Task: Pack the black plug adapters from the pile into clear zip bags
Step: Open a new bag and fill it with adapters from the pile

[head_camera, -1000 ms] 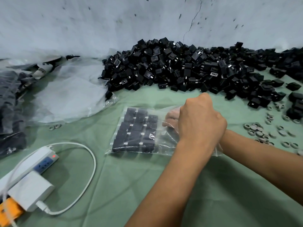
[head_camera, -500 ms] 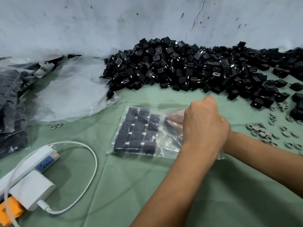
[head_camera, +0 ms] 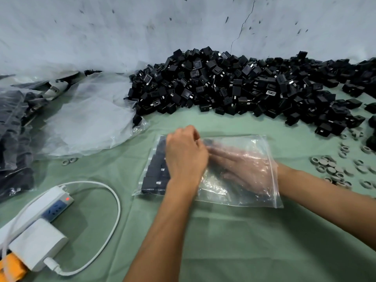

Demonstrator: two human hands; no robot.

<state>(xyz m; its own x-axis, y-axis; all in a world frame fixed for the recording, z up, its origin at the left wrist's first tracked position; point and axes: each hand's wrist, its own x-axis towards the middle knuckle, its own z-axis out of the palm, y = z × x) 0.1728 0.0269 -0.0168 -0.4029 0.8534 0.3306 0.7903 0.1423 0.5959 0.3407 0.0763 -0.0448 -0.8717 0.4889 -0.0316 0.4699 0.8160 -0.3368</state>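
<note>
no text readable | my R hand [head_camera: 242, 169] flat inside zip bag [head_camera: 262, 192] | L hand [head_camera: 186, 153] curled on top, grip unclear | bare surface [head_camera: 244, 241] near me

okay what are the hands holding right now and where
The left hand pinches the clear zip bag on its top film; the right hand lies flat inside, gripping nothing.

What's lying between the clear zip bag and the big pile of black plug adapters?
Only bare green cloth separates the clear zip bag from the pile of black plug adapters, as the head view shows.
</note>
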